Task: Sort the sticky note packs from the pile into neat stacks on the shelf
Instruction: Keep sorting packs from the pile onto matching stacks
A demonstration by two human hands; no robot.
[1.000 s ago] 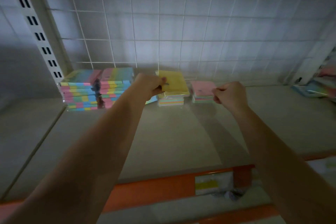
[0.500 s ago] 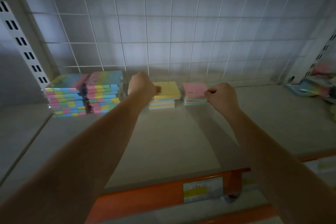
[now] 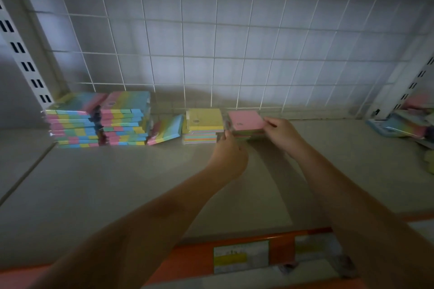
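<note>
Both hands are on the small square pink-topped sticky note stack [image 3: 246,122] at the back of the grey shelf [image 3: 117,183]. The right hand [image 3: 280,134] pinches its right edge and the left hand [image 3: 229,155] hugs the left side, probably squaring it up next to the yellow-topped square stack [image 3: 204,122]. One rainbow pack [image 3: 165,130] leans crooked against the tall striped stacks [image 3: 98,122].

We see glossy clear film glinting on the two tall stacks of striped pastel paper note packs [image 3: 98,122] at the back left corner of the smooth matt grey shelf [image 3: 117,183], backed by a white-coated wire grid panel [image 3: 211,42].
</note>
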